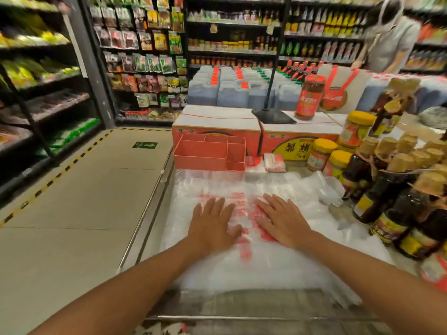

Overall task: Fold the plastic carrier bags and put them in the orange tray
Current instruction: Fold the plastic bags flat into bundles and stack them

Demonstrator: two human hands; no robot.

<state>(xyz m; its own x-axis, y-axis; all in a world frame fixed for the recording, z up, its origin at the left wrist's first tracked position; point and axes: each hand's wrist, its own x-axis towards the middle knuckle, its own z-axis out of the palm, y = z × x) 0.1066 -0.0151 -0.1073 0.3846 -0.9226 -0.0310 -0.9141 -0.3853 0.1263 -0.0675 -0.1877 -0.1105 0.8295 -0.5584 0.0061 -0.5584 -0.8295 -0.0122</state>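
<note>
Two hands, one bag in work. Item: plastic carrier bag (pixel 217 187), thin translucent film with red print, spread flat on the counter (pixel 154 209) directly before the person. Left hand (pixel 212 224) and right hand (pixel 281 220) both lie palm-down on it, fingers straight and spread, pressing and gripping nothing; they sit near one another, either side of the print. Destination: orange tray (pixel 200 163), divided into compartments, standing at the far end of the bag against red cartons (pixel 217 134); no bag shows inside it. Just beside the tray, a small white-and-red packet (pixel 274 162), possibly a bag already folded. To the right, a loose heap of crumpled clear plastic (pixel 324 187), then dark sauce bottles (pixel 387 197) and yellow-lidded jars (pixel 320 153). Handling, by judgement: very light, limp, slippery, holds air and springs open unless flattened; likely to slide on the smooth top. Best taken by pinching a side edge or corner, one palm left pressing the middle as anchor. Bottles stand close enough to be knocked by a wide sweep.
</note>
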